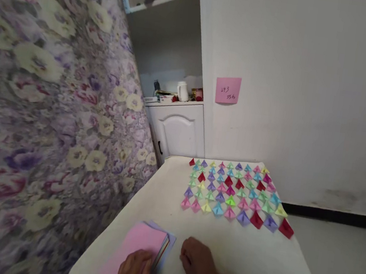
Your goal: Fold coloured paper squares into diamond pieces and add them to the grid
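A stack of coloured paper sheets (142,239) lies near the front of the white-covered table, a pink sheet on top and other colours showing along its right edge. My left hand (134,271) rests on that top sheet near the edge, fingers bent and close together on the paper. To the right of the stack, my right hand (197,261) lies on the table, its fingers curled into a loose fist with no paper showing in it. Farther back, many small folded paper pieces (230,201) stand in rows, in pink, green, blue, purple, yellow and red.
The table's cloth (159,188) reaches a white wall (296,98), where a pink note (228,90) with handwriting is stuck. A flowered curtain (69,131) hangs on the left. Behind stands a white cabinet (180,132) with a white jug (182,92) and small items on its shelf.
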A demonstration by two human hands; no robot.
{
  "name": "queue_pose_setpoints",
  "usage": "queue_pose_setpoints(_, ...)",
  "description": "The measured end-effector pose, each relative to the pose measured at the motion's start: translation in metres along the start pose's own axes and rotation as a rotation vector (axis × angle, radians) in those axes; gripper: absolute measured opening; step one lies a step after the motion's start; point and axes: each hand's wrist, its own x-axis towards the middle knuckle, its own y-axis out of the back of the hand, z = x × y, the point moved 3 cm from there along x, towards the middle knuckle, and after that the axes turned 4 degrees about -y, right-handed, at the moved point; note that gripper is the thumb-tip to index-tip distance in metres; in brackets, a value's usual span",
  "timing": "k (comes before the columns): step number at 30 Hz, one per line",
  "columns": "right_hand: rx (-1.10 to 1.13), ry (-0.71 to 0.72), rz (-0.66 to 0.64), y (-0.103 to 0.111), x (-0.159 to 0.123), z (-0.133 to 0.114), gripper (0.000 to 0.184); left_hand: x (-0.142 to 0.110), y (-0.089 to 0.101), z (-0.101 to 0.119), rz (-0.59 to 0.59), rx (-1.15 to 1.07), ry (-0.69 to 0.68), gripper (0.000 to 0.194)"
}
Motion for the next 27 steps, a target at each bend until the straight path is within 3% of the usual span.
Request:
queue_pose_setpoints(5, 0.121, 0.05, 0.11, 0.005, -0.057, -0.002, 0.032, -0.002, -0.008, -0.012, -0.084, 0.075, 0.046, 0.026)
queue_pose_setpoints(11, 0.109, 0.002, 0.139, 0.006, -0.108, 0.01, 0.036, -0.004, -0.012, 0.003, -0.21, 0.201, 0.067, 0.032)
queue_pose_setpoints(20, 0.118, 0.026, 0.258, 0.019, -0.113, -0.004, 0.026, -0.009, -0.009, 0.018, -0.205, 0.352, 0.121, 0.042)
queue_pose_setpoints(27, 0.084, 0.059, 0.293, 0.017, -0.115, -0.004, 0.025, -0.01, -0.007, 0.017, -0.274, 0.409, 0.124, 0.035)
